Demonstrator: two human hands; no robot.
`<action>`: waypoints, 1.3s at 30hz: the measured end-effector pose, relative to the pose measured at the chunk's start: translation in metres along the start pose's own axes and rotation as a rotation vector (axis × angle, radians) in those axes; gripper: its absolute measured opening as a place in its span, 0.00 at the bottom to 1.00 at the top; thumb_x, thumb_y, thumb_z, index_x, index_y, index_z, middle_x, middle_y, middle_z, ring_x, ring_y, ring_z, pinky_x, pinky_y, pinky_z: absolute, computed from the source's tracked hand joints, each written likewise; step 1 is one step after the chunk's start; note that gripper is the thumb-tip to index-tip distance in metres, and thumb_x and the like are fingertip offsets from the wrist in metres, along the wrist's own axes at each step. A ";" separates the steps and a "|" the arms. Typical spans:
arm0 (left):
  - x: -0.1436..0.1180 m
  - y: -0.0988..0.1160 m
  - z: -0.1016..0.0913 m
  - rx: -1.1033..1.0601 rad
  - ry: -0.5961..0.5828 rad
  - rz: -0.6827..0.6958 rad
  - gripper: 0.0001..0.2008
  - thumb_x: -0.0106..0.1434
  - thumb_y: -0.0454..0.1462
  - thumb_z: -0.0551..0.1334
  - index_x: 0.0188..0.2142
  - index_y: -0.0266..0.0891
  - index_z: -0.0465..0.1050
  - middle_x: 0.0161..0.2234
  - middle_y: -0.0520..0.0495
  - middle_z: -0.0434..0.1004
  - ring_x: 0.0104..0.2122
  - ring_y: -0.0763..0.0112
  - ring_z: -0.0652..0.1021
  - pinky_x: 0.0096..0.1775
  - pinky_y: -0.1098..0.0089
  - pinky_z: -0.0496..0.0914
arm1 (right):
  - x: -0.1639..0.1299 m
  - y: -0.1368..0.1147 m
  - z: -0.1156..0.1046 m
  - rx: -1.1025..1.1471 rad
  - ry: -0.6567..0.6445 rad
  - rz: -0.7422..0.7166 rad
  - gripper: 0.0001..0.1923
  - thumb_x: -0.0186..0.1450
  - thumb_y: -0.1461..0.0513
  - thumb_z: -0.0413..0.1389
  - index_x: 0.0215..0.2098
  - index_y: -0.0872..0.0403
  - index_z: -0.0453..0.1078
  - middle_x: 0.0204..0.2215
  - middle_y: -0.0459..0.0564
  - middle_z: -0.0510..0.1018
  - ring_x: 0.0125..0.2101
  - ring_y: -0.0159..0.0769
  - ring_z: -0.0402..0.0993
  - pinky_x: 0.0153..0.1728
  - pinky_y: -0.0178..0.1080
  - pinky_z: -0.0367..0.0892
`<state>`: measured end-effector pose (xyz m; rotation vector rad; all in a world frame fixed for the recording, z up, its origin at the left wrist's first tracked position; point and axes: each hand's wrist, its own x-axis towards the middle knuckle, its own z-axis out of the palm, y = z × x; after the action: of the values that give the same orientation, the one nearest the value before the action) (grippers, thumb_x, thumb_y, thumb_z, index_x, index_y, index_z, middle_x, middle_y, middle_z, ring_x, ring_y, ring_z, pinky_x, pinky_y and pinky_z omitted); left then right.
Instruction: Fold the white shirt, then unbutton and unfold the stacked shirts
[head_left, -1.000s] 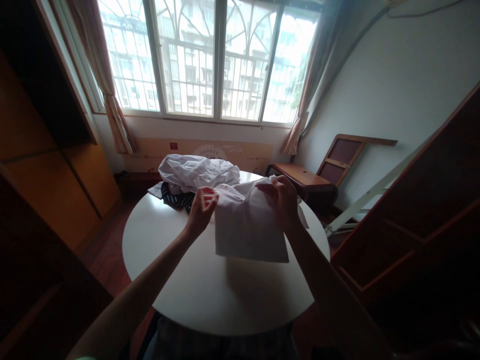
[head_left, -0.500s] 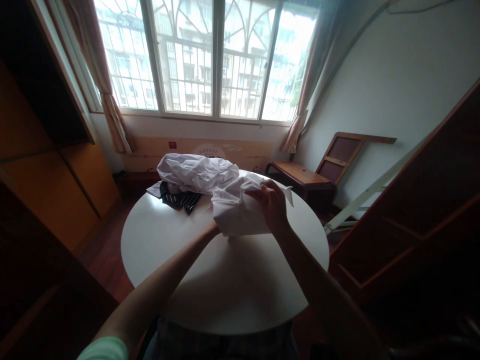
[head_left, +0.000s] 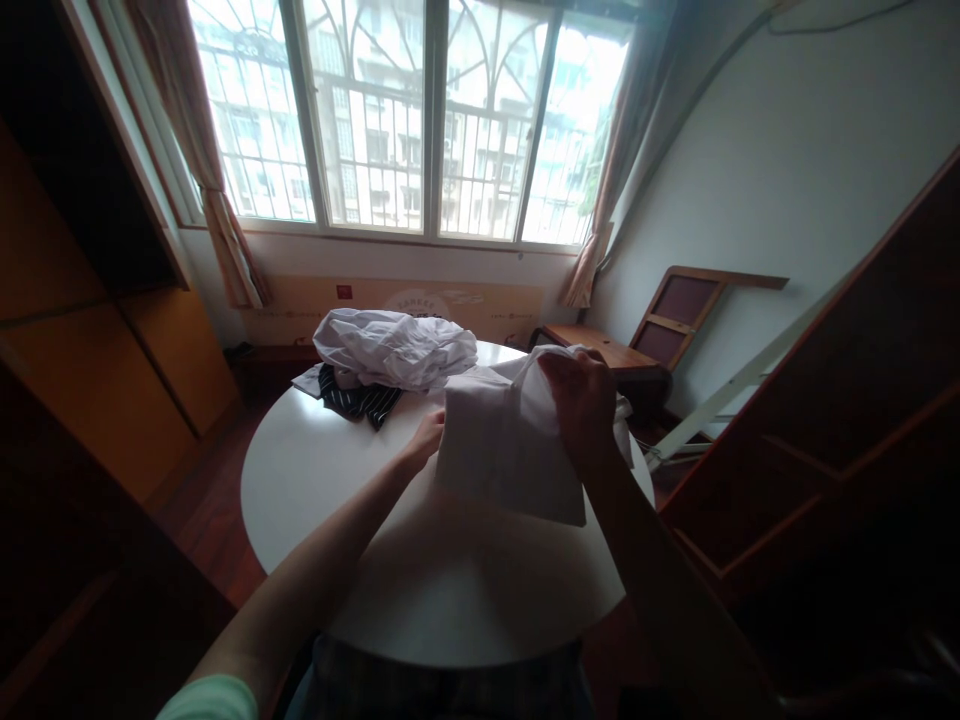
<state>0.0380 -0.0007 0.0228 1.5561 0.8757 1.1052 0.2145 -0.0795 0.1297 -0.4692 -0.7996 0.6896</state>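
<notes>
A white cloth garment [head_left: 510, 440] hangs over the middle right of the round table, its flat lower edge toward me. My left hand [head_left: 427, 436] is at its left edge, closed on it, with the fingertips hidden behind the fabric. My right hand [head_left: 586, 400] grips the upper right part, fingers bent into the folds. Beyond my left hand lies a crumpled heap of white cloth [head_left: 394, 345]. Against the near side of that heap rests a black cloth with white stripes [head_left: 360, 398].
The white round table [head_left: 315, 510] fills the middle in front of me. Beyond it stand a wooden bench [head_left: 592, 345] and a window with curtains [head_left: 225, 240]. A dark wooden panel [head_left: 810, 430] leans at the right, and a yellow cabinet [head_left: 82, 390] stands left.
My right hand has moved right with the garment, pulling it away from the heap and spreading it flatter. The left hand has shifted slightly up and now shows at the garment's left edge.
</notes>
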 end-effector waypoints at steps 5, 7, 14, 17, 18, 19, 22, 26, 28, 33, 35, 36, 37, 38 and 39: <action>0.016 0.003 -0.022 0.202 0.019 0.052 0.15 0.50 0.47 0.58 0.20 0.37 0.67 0.17 0.54 0.65 0.19 0.75 0.66 0.23 0.75 0.59 | 0.022 0.000 -0.028 0.003 0.224 -0.087 0.02 0.51 0.65 0.51 0.23 0.52 0.60 0.20 0.41 0.71 0.25 0.30 0.73 0.35 0.38 0.71; 0.019 0.010 -0.033 0.319 0.063 0.077 0.16 0.51 0.48 0.58 0.18 0.38 0.66 0.16 0.54 0.65 0.20 0.73 0.67 0.24 0.75 0.57 | 0.030 0.001 -0.039 0.005 0.322 -0.094 0.03 0.52 0.66 0.49 0.22 0.52 0.59 0.18 0.41 0.70 0.23 0.28 0.71 0.32 0.36 0.72; 0.010 0.024 -0.047 0.980 0.277 0.148 0.12 0.57 0.42 0.52 0.26 0.40 0.70 0.28 0.44 0.75 0.29 0.62 0.73 0.26 0.71 0.56 | 0.031 0.016 -0.051 0.001 0.387 -0.161 0.05 0.52 0.65 0.50 0.21 0.52 0.56 0.19 0.39 0.64 0.21 0.26 0.67 0.24 0.30 0.69; 0.007 0.020 -0.047 0.923 0.313 0.107 0.10 0.56 0.41 0.54 0.24 0.40 0.69 0.24 0.45 0.74 0.30 0.61 0.74 0.28 0.70 0.57 | 0.029 0.018 -0.048 -0.032 0.422 -0.185 0.05 0.51 0.66 0.49 0.21 0.51 0.56 0.19 0.39 0.63 0.22 0.25 0.66 0.23 0.28 0.68; 0.007 0.019 -0.047 0.812 0.327 0.084 0.10 0.55 0.40 0.55 0.21 0.40 0.68 0.21 0.46 0.72 0.29 0.61 0.74 0.29 0.70 0.58 | 0.028 0.019 -0.048 -0.040 0.433 -0.195 0.04 0.51 0.66 0.49 0.21 0.51 0.56 0.19 0.39 0.62 0.22 0.25 0.66 0.23 0.28 0.67; 0.008 0.017 -0.047 0.662 0.339 0.058 0.09 0.53 0.39 0.57 0.19 0.40 0.67 0.17 0.48 0.70 0.28 0.62 0.73 0.29 0.70 0.59 | 0.028 0.019 -0.048 -0.049 0.438 -0.203 0.04 0.51 0.66 0.49 0.21 0.51 0.56 0.19 0.38 0.62 0.22 0.25 0.66 0.23 0.27 0.67; 0.013 0.014 -0.046 0.224 0.335 0.001 0.10 0.48 0.38 0.60 0.15 0.39 0.64 0.14 0.51 0.65 0.26 0.65 0.72 0.30 0.70 0.61 | 0.025 0.018 -0.049 -0.065 0.382 -0.205 0.05 0.50 0.66 0.49 0.21 0.52 0.55 0.19 0.38 0.62 0.23 0.25 0.66 0.24 0.28 0.67; 0.018 0.005 -0.036 -0.037 0.288 -0.023 0.12 0.50 0.45 0.58 0.25 0.37 0.68 0.21 0.51 0.71 0.26 0.71 0.73 0.30 0.72 0.66 | 0.019 0.019 -0.047 -0.061 0.245 -0.137 0.05 0.50 0.64 0.49 0.21 0.52 0.54 0.19 0.39 0.64 0.24 0.27 0.67 0.26 0.31 0.68; 0.018 -0.003 -0.029 -0.148 0.252 -0.037 0.15 0.50 0.47 0.58 0.30 0.36 0.67 0.25 0.50 0.72 0.26 0.73 0.74 0.31 0.72 0.67 | 0.013 0.020 -0.044 -0.047 0.151 -0.049 0.06 0.51 0.63 0.51 0.21 0.52 0.55 0.20 0.39 0.67 0.25 0.28 0.68 0.28 0.34 0.69; 0.012 -0.018 -0.011 -0.290 0.165 -0.071 0.21 0.44 0.38 0.64 0.40 0.36 0.66 0.30 0.48 0.74 0.27 0.72 0.74 0.30 0.72 0.69 | 0.003 0.031 -0.033 -0.184 -0.099 0.261 0.13 0.52 0.54 0.56 0.26 0.54 0.61 0.20 0.41 0.71 0.20 0.29 0.69 0.21 0.34 0.68; 0.010 -0.019 -0.008 -0.308 0.149 -0.069 0.24 0.43 0.35 0.64 0.42 0.37 0.65 0.31 0.47 0.75 0.29 0.70 0.74 0.30 0.72 0.69 | 0.002 0.038 -0.034 -0.366 -0.141 0.348 0.18 0.51 0.49 0.58 0.26 0.55 0.63 0.15 0.41 0.70 0.14 0.27 0.65 0.14 0.31 0.63; 0.009 -0.018 -0.007 -0.305 0.136 -0.053 0.24 0.43 0.35 0.64 0.43 0.37 0.65 0.32 0.47 0.75 0.30 0.69 0.75 0.31 0.72 0.69 | 0.003 0.043 -0.035 -0.473 -0.148 0.366 0.19 0.49 0.49 0.59 0.24 0.55 0.64 0.12 0.40 0.69 0.11 0.26 0.62 0.11 0.30 0.60; 0.008 -0.016 -0.007 -0.292 0.117 -0.029 0.23 0.44 0.35 0.64 0.43 0.37 0.66 0.33 0.47 0.75 0.32 0.68 0.75 0.32 0.72 0.69 | 0.005 0.047 -0.038 -0.573 -0.149 0.366 0.19 0.47 0.49 0.61 0.22 0.56 0.64 0.10 0.39 0.67 0.09 0.25 0.59 0.09 0.30 0.57; 0.008 -0.014 -0.007 -0.264 0.095 0.001 0.22 0.45 0.35 0.64 0.42 0.37 0.67 0.33 0.47 0.75 0.34 0.67 0.74 0.33 0.72 0.69 | 0.007 0.051 -0.040 -0.648 -0.137 0.346 0.18 0.45 0.51 0.63 0.20 0.56 0.64 0.08 0.39 0.65 0.08 0.25 0.57 0.09 0.30 0.56; 0.007 -0.011 -0.008 -0.226 0.070 0.032 0.20 0.46 0.36 0.63 0.41 0.36 0.68 0.33 0.47 0.75 0.34 0.67 0.74 0.34 0.71 0.69 | 0.010 0.055 -0.043 -0.687 -0.116 0.317 0.17 0.42 0.54 0.65 0.19 0.56 0.64 0.08 0.38 0.65 0.08 0.25 0.57 0.09 0.30 0.56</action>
<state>0.0327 0.0111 0.0143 1.3565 0.7461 1.2431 0.2321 -0.0400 0.0741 -1.2054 -1.0823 0.7274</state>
